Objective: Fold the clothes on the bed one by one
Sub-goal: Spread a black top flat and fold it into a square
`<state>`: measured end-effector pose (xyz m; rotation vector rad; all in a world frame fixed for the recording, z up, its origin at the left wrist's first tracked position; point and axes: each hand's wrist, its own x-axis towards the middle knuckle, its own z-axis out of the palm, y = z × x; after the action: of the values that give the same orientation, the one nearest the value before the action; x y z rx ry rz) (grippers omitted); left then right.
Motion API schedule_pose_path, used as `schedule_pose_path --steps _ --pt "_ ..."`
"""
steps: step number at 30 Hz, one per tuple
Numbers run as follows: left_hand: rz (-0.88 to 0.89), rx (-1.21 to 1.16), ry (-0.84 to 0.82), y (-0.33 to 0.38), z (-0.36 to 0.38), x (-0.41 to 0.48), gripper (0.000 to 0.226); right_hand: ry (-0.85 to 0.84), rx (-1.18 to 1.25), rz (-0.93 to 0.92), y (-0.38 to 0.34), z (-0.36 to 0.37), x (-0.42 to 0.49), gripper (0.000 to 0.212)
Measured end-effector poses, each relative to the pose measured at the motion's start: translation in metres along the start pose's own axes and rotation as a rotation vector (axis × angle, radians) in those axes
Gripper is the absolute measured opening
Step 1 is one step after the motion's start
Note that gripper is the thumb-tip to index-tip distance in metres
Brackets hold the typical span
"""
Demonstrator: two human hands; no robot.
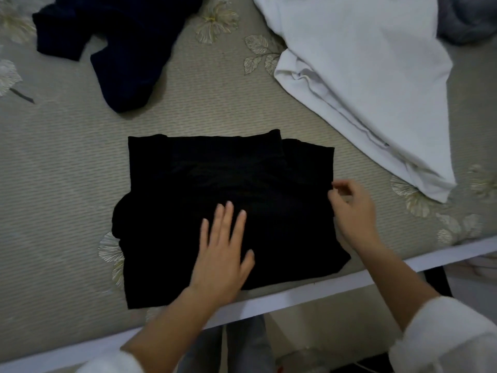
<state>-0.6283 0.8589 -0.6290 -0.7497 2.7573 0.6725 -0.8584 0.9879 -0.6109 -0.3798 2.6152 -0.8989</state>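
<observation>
Found black shirt (215, 170) part-folded into a rough rectangle on bed (67, 170), just beyond rail (295, 294), near hem touching it. Pressed left grip (223, 249) flat on its middle, fingers straight, clasping nothing. Pinched its side edge with right grip (349, 208), thumb and curled fingers seemingly closed on cloth, toward rail's right end. Saw navy top (121, 49) and white shirt (363, 76) lying unfolded, well beyond rail, 1 toward its left end, 1 toward its right.

Judged black shirt light, soft and limp: no stiffness, likely to sag, slip apart or unfold if lifted by 1 point. Judged cloth neither fragile nor slippery on woven bed cover. Best taken at 2 corners of a doubled edge, layers pinched together, with a flat palm pinning the rest. Reckoned task about midway: 1 piece nearly done, at least 2 not yet folded.
</observation>
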Motion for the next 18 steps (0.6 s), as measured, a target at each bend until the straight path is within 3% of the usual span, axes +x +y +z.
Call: schedule_pose_path --steps 2,4,9,12,16,18 --pt "0.102 -0.050 -0.088 0.041 0.012 -0.004 0.083 0.016 0.114 0.226 0.002 -0.007 0.024 0.020" --pt "0.155 -0.051 -0.163 0.083 0.027 -0.005 0.091 -0.037 0.148 0.367 0.002 -0.006 0.044 0.034" --pt "0.059 0.026 -0.205 0.143 0.058 0.009 0.082 -0.216 0.128 0.427 -0.012 0.011 0.066 0.071" --pt "0.042 0.063 -0.131 0.139 0.063 0.025 0.078 -0.288 0.134 0.357 -0.020 0.017 0.073 0.053" --pt "0.071 -0.114 -0.116 0.130 0.042 0.029 0.064 -0.418 0.288 0.404 -0.038 0.019 0.073 0.025" --pt "0.048 -0.312 -0.098 0.121 0.036 0.029 0.059 -0.427 0.351 0.430 -0.050 0.018 0.074 0.015"
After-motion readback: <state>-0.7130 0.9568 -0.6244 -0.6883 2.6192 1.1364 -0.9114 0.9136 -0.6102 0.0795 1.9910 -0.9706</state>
